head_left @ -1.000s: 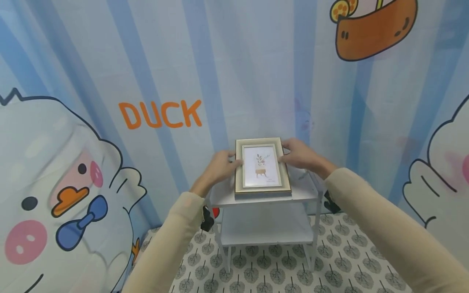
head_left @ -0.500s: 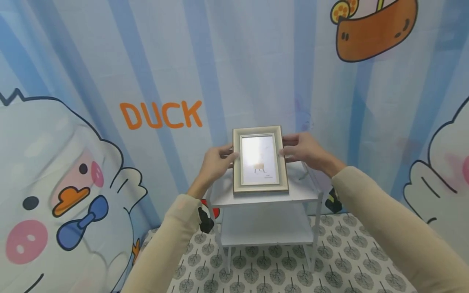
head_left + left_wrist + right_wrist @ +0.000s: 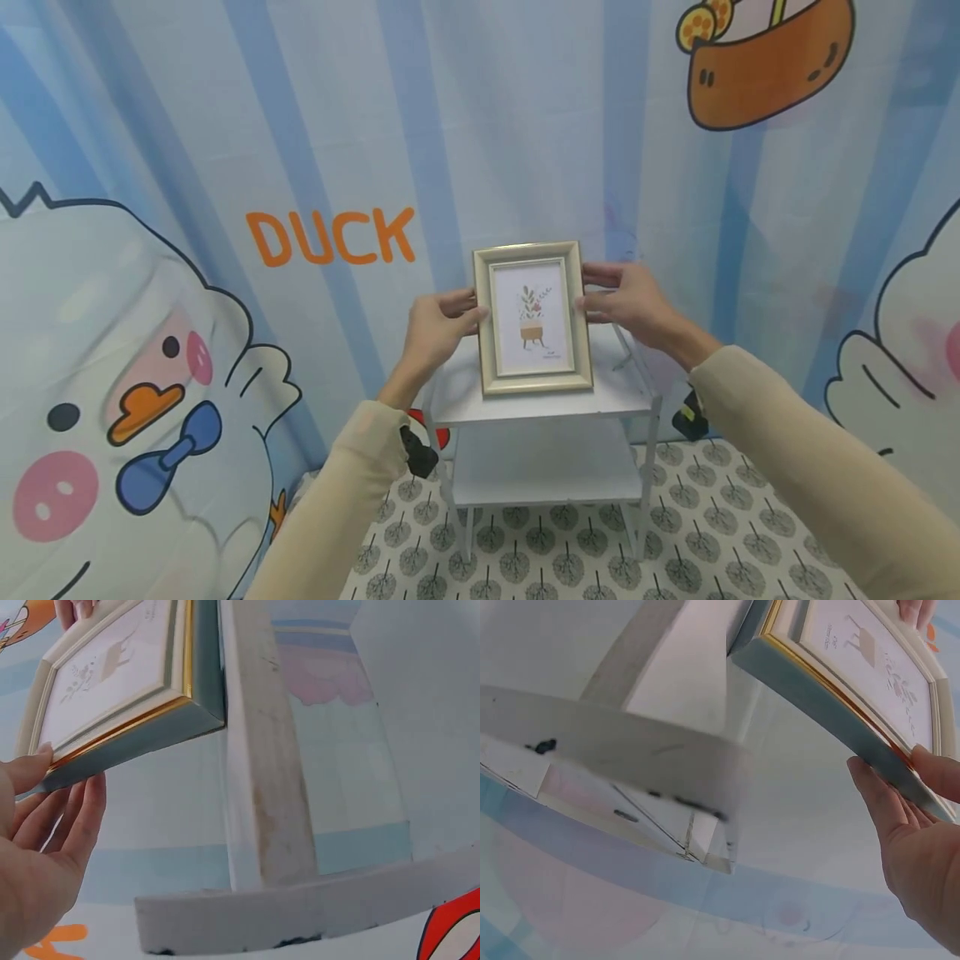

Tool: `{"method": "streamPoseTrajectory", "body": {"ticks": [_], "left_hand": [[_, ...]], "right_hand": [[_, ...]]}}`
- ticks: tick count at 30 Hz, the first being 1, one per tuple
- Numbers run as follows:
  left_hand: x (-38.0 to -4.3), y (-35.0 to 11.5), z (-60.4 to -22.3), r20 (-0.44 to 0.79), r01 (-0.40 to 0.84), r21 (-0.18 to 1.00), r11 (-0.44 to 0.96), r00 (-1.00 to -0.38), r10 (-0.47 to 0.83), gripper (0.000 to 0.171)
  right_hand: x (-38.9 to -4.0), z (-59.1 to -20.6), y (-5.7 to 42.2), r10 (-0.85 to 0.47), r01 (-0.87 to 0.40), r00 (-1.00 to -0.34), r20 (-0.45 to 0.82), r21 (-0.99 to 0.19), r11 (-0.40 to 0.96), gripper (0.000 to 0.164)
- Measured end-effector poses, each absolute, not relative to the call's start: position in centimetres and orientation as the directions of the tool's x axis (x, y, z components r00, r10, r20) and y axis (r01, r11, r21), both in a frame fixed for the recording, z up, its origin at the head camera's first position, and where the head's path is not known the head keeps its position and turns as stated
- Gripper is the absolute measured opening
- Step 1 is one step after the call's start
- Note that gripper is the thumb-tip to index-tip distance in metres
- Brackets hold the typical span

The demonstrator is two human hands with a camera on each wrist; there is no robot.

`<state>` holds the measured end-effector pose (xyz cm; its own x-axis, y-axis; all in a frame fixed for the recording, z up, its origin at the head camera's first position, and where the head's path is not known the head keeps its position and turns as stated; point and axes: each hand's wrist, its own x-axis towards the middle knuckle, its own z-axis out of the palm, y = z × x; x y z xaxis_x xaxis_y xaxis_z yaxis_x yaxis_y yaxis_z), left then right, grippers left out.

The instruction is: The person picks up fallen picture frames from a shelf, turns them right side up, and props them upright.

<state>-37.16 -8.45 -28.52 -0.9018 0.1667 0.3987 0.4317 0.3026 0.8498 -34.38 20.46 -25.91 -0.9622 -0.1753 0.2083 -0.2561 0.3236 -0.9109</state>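
A cream picture frame (image 3: 532, 385) with a gold edge and a plant print stands tilted back at the top of a white shelf stand (image 3: 615, 392). Its bottom edge meets the shelf top. My left hand (image 3: 441, 329) grips the left side, thumb on the front and fingers behind. On the opposite side my right hand (image 3: 637, 307) holds it the same way. In the left wrist view the frame's blue-grey side (image 3: 150, 739) shows, with the left thumb on the front edge. The right wrist view shows the right fingers under the back of the frame (image 3: 817, 705).
A lower white shelf (image 3: 547, 462) sits under the top one. Behind the stand hangs a striped curtain (image 3: 510, 167) printed with ducks. The floor (image 3: 540, 550) has a tree pattern.
Both hands have raised the frame's top edge, tipping it from lying nearly flat to leaning back more upright. Its bottom edge has stayed near the shelf's front.
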Motion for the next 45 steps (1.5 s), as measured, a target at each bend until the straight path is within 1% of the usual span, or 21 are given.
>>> {"method": "streamPoseTrajectory", "body": {"ticks": [9, 15, 19, 21, 24, 29, 32, 36, 41, 45], "left_hand": [[-36.6, -9.6, -27.6, 0.412, 0.446, 0.853, 0.272, -0.894, 0.175, 0.044], [-36.3, -9.8, -27.2, 0.402, 0.437, 0.863, 0.254, -0.898, 0.179, 0.043], [-36.1, -10.3, -27.2, 0.408, 0.450, 0.863, 0.231, -0.889, 0.209, 0.043], [-36.1, -10.6, -27.3, 0.409, 0.456, 0.864, 0.213, -0.883, 0.232, 0.042], [-36.1, -11.0, -27.4, 0.404, 0.457, 0.869, 0.189, -0.876, 0.264, 0.042], [-36.2, -11.4, -27.7, 0.403, 0.477, 0.854, 0.208, -0.859, 0.316, 0.043], [-36.3, -11.5, -27.8, 0.407, 0.490, 0.847, 0.207, -0.847, 0.341, 0.043], [-36.3, -11.5, -27.9, 0.403, 0.481, 0.857, 0.184, -0.849, 0.340, 0.043], [-36.1, -11.6, -27.9, 0.385, 0.450, 0.881, 0.149, -0.863, 0.328, 0.041], [-36.0, -11.6, -28.0, 0.379, 0.440, 0.888, 0.134, -0.865, 0.329, 0.040]], "right_hand": [[-33.7, -25.4, 20.4, -0.180, -0.327, -0.943, 0.281, -0.887, 0.325, 0.072], [-33.3, -25.1, 20.3, -0.167, -0.334, -0.940, 0.296, -0.899, 0.284, 0.071], [-32.8, -25.1, 20.3, -0.165, -0.340, -0.938, 0.304, -0.895, 0.287, 0.069], [-32.6, -25.2, 20.3, -0.161, -0.349, -0.936, 0.314, -0.888, 0.300, 0.067], [-32.1, -25.2, 20.3, -0.138, -0.359, -0.933, 0.332, -0.864, 0.353, 0.060], [-31.3, -25.0, 19.8, -0.072, -0.322, -0.943, 0.324, -0.841, 0.435, 0.051], [-31.0, -25.0, 19.4, -0.050, -0.304, -0.947, 0.317, -0.836, 0.456, 0.048], [-30.9, -24.9, 18.9, -0.043, -0.308, -0.943, 0.330, -0.818, 0.487, 0.048], [-31.0, -24.7, 18.4, -0.037, -0.292, -0.948, 0.315, -0.822, 0.490, 0.050], [-31.3, -24.7, 18.2, -0.031, -0.279, -0.954, 0.299, -0.843, 0.460, 0.051]]}}
